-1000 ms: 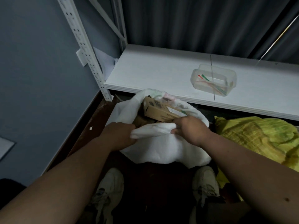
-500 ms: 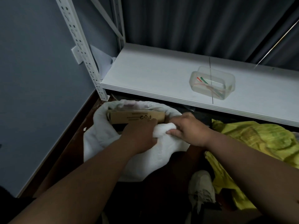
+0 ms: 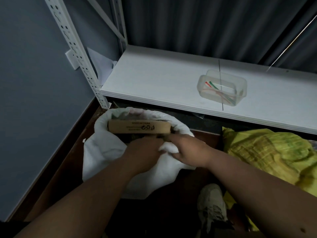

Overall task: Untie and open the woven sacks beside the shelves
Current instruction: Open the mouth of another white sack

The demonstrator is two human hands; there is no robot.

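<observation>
White woven sack [image 3: 109,152] sat mouth-open below the shelf [image 3: 163,83], its near rim bunched between the fingers of both hands, probably to roll it down. Right hand [image 3: 187,152] pinched that fold; left hand [image 3: 144,152] gripped beside it. Just beyond the fingertips lay a cardboard box [image 3: 139,127].

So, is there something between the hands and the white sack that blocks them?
No, nothing visible does. Both the left hand and the right hand already grip the near rim of the white sack. Its mouth is open, and a cardboard box lies across it inside, beyond the hands.
</observation>
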